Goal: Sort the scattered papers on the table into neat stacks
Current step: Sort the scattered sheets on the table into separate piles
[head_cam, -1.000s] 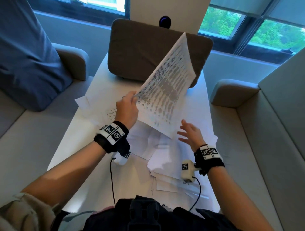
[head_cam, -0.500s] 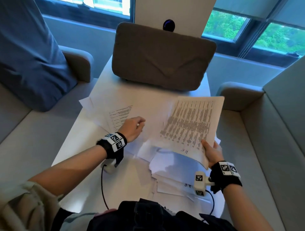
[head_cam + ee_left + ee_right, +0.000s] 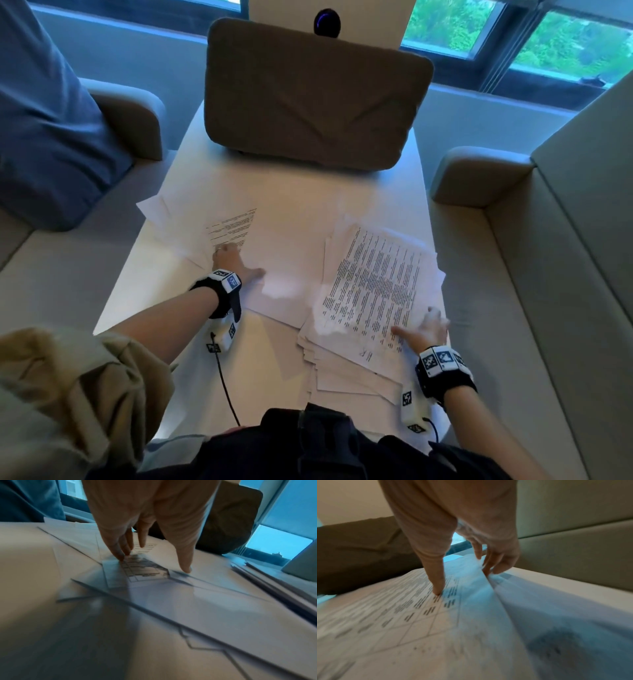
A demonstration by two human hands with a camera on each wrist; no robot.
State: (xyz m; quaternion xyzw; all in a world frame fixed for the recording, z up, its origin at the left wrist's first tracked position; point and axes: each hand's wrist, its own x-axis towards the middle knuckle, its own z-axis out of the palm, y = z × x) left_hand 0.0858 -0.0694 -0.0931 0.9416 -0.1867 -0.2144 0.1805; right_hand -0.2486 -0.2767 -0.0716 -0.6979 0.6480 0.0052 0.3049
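White papers lie scattered over the white table (image 3: 150, 294). A printed sheet (image 3: 373, 284) (image 3: 402, 608) with dense text lies on top of a loose pile (image 3: 342, 373) at the right. My right hand (image 3: 419, 325) (image 3: 462, 580) holds that sheet's near right edge, with the thumb pressed on top and the fingers curled at the edge. My left hand (image 3: 236, 265) (image 3: 154, 562) rests with straight fingers on overlapping sheets (image 3: 191, 219) at the left. Its fingertips (image 3: 121, 557) touch a page with a printed grid (image 3: 142, 568).
A brown cushion (image 3: 315, 96) stands across the table's far end, with a dark round camera (image 3: 327, 22) behind it. Sofas flank the table on both sides, and a blue cushion (image 3: 51, 120) lies on the left one. A cable (image 3: 222, 377) hangs from my left wrist.
The printed sheet went from my raised left hand to my right hand and came down flat on the right pile. My left hand dropped onto the left papers.
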